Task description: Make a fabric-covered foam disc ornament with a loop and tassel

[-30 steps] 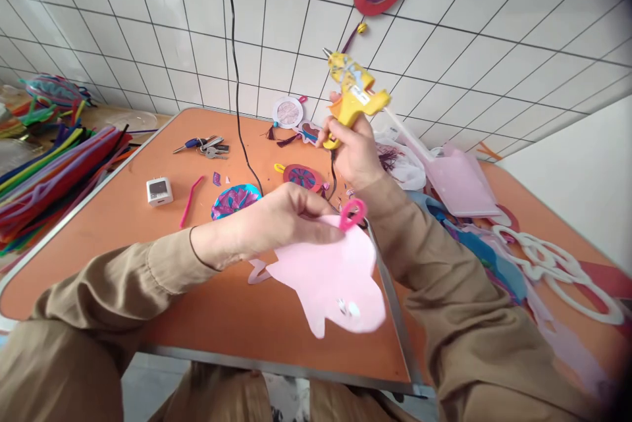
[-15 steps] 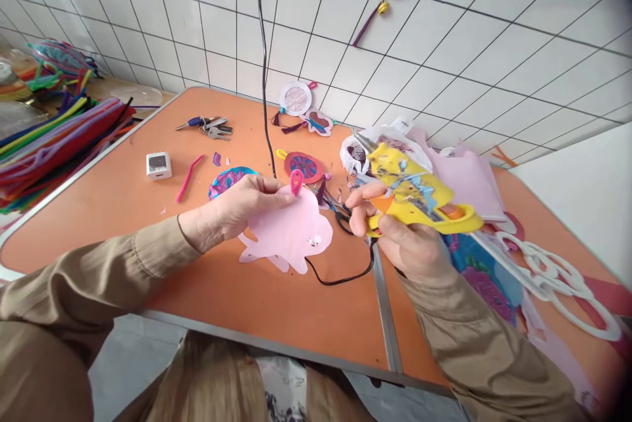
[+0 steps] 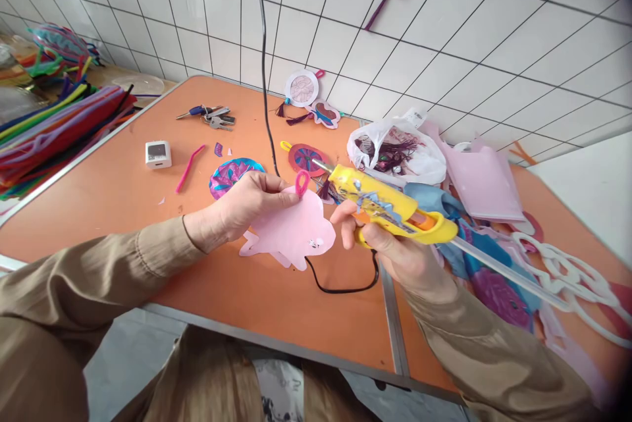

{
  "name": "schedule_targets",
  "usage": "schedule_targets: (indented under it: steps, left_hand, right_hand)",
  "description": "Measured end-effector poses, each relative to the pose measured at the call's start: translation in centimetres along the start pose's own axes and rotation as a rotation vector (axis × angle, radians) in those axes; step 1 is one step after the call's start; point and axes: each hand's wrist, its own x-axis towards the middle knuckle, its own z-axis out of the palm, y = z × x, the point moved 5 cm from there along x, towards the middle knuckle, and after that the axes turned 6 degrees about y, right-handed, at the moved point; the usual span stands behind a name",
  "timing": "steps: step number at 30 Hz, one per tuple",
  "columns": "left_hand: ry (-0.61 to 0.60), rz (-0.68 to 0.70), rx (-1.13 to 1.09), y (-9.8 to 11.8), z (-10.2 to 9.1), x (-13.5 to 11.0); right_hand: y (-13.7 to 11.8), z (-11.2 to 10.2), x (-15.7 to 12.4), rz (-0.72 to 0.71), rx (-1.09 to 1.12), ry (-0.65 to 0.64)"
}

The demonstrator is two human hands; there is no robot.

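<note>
My left hand [image 3: 247, 201] pinches the upper edge of a pink paper cutout [image 3: 289, 231], shaped like an animal with a small drawn eye. A bright pink pipe-cleaner loop [image 3: 302, 183] stands up at that edge, beside my thumb. My right hand [image 3: 395, 251] is wrapped round the handle of a yellow hot glue gun [image 3: 375, 198]. Its metal nozzle [image 3: 322, 166] points left, a little above and to the right of the loop, apart from it. A long whitish glue stick [image 3: 508, 270] sticks out of the gun's back.
A white bag of dark tassels [image 3: 429, 155], pink sheets [image 3: 486, 185] and white paper rings [image 3: 557, 257] lie to the right. Keys [image 3: 217, 118], a white charger cube [image 3: 158, 155] and a pink pipe cleaner [image 3: 190, 168] are left. A black cord [image 3: 264, 60] hangs down centrally.
The glue gun in my right hand has moved left and slightly down, its nozzle coming nearer the loop. My left hand keeps the cutout almost in place. The tassel bag shows more fully.
</note>
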Motion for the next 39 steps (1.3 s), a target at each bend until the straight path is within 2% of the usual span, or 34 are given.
schedule_targets:
  steps: [6, 13, 18, 26, 32, 39]
  left_hand:
    - [0.042, 0.065, 0.062, 0.2, -0.6, -0.3]
    - [0.029, 0.164, 0.091, 0.7, -0.8, -0.7]
    - [0.036, 0.196, 0.105, 0.9, -0.7, -1.0]
    - [0.051, 0.2, 0.116, 1.1, -0.7, -1.3]
    - [0.036, 0.269, 0.156, 1.1, -0.7, -1.3]
    - [0.046, 0.333, 0.228, 1.3, -0.7, -1.2]
  right_hand:
    - [-1.3, 0.0, -1.0, -0.04, -0.092, 0.069]
    - [-3.3, 0.4, -1.0, -0.163, -0.269, 0.06]
    - [-3.4, 0.5, -1.0, -0.147, -0.297, 0.034]
    - [-3.1, 0.3, -1.3, -0.136, -0.337, 0.061]
    - [-3.4, 0.4, -1.1, -0.135, -0.356, 0.047]
    - [-4.1, 0.7, -0.9, -0.219, -0.465, 0.053]
